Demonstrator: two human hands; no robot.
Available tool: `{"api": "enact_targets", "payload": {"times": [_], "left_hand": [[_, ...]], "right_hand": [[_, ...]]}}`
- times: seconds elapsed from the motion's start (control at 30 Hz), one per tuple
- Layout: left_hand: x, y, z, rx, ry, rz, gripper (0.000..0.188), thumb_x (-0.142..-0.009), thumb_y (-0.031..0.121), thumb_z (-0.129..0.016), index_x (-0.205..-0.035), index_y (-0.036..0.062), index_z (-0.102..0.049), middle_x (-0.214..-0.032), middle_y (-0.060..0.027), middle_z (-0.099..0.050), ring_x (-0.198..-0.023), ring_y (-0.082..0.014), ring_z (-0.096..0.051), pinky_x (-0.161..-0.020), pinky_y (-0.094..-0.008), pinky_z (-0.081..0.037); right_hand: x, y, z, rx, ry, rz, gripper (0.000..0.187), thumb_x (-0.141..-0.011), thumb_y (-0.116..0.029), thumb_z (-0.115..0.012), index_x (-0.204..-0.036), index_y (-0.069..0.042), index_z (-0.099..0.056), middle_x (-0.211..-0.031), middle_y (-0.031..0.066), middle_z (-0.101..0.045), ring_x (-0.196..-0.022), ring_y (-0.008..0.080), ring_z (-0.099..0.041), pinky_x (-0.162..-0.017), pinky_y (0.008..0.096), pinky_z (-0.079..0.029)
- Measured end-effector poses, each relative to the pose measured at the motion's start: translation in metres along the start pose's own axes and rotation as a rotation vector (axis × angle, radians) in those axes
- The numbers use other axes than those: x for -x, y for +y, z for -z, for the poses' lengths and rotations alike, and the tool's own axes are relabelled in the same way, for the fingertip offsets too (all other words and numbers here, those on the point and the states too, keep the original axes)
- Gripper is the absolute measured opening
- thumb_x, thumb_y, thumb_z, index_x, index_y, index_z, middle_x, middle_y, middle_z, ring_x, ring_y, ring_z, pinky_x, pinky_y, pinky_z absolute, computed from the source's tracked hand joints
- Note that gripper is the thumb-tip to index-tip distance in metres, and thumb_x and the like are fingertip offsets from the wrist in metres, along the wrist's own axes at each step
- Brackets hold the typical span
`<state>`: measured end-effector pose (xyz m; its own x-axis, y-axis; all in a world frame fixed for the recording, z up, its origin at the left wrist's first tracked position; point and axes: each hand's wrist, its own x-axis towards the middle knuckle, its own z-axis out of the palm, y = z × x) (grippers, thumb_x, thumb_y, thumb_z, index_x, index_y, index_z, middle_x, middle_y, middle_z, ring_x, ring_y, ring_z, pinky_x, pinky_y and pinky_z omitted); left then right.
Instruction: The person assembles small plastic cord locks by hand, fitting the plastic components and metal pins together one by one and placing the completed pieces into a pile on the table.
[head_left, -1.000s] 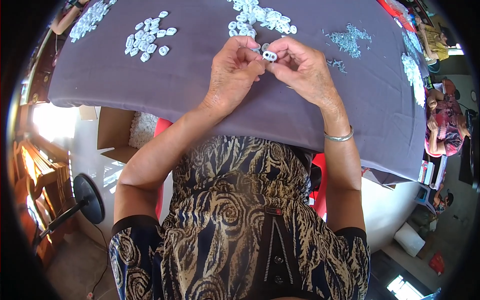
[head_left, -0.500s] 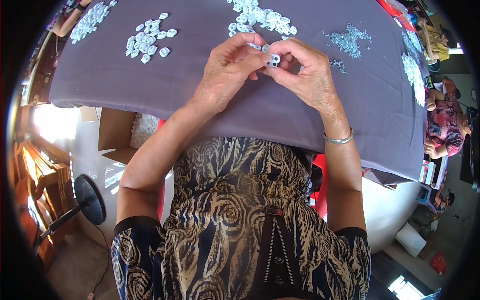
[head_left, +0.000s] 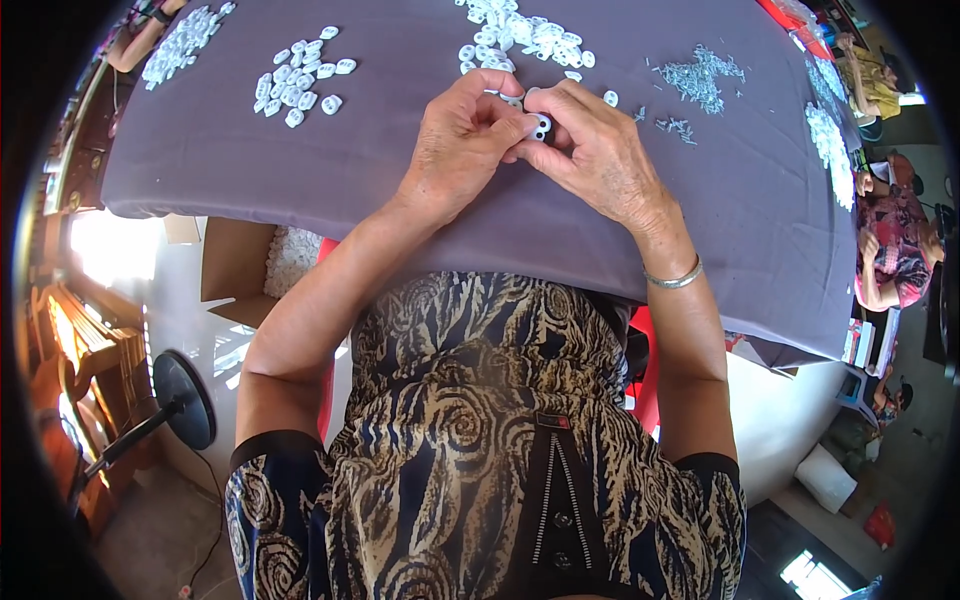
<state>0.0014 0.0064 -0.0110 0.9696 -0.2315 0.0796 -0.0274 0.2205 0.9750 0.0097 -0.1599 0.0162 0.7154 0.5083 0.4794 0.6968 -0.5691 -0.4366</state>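
Over the dark tablecloth, both hands meet at a small white plastic piece with dark holes [head_left: 541, 127]. My left hand [head_left: 462, 130] pinches it between thumb and fingers from the left. From the other side, my right hand [head_left: 592, 145], with a bangle at its wrist, closes thumb and fingers on it. Fingers cover most of the piece. Just beyond the hands lies a heap of similar white pieces [head_left: 530, 38], with one loose white piece [head_left: 611, 98] beside the right hand. Small metal screws [head_left: 703, 80] lie scattered to the right.
A group of white pieces [head_left: 300, 78] lies left on the tablecloth [head_left: 250, 160]. More white pieces are heaped at the far left [head_left: 185, 48] and far right [head_left: 830, 150]. A cardboard box [head_left: 232, 262] with white contents stands below the table edge. Other people sit along the right.
My right hand has turned inward and moved slightly left, its fingers closing more over the white piece. Less of the piece shows now. My left hand has barely moved.
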Motion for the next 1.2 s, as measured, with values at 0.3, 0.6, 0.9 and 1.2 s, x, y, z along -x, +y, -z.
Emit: {"api": "enact_targets", "payload": {"times": [0.3,0.6,0.9,1.2], "left_hand": [[-0.001,0.004,0.004,-0.014,-0.05,0.075,0.021,-0.086,0.005,-0.06,-0.106,0.0043,-0.055,-0.075,0.0001,-0.058,-0.067,-0.0063,-0.051,-0.065,-0.0223,-0.044],[0.0,0.011,0.007,0.145,-0.058,0.192,0.019,-0.081,0.002,-0.06,-0.099,0.0085,-0.059,-0.07,0.0049,-0.054,-0.066,-0.0046,-0.05,-0.064,-0.0208,-0.043],[-0.003,0.019,0.017,-0.2,0.006,0.021,0.019,-0.082,0.003,-0.059,-0.1,0.0064,-0.059,-0.073,0.0035,-0.054,-0.068,-0.0055,-0.049,-0.065,-0.021,-0.042],[-0.02,0.033,0.091,-1.093,0.278,-0.286,0.01,-0.079,0.006,-0.055,-0.086,0.0048,-0.061,-0.08,-0.0106,-0.061,-0.067,-0.0245,-0.06,-0.064,-0.0323,-0.047]], "right_hand": [[0.003,-0.001,-0.005,0.239,-0.198,-0.041,0.025,-0.079,-0.021,-0.066,-0.081,-0.001,-0.051,-0.079,0.011,-0.058,-0.072,0.0305,-0.06,-0.061,0.0397,-0.05],[0.007,-0.002,-0.019,0.184,-0.146,0.001,0.029,-0.082,-0.025,-0.063,-0.072,0.0,-0.051,-0.068,0.0135,-0.059,-0.064,0.0316,-0.061,-0.057,0.0392,-0.049],[0.002,-0.007,-0.013,0.177,-0.138,-0.038,0.03,-0.083,-0.031,-0.064,-0.078,-0.003,-0.053,-0.075,0.0114,-0.062,-0.067,0.0305,-0.062,-0.057,0.0392,-0.05],[0.011,0.048,0.04,0.03,0.334,-0.42,0.011,-0.084,-0.014,-0.064,-0.082,-0.003,-0.061,-0.062,0.0014,-0.056,-0.056,0.0081,-0.049,-0.053,0.024,-0.042]]}}
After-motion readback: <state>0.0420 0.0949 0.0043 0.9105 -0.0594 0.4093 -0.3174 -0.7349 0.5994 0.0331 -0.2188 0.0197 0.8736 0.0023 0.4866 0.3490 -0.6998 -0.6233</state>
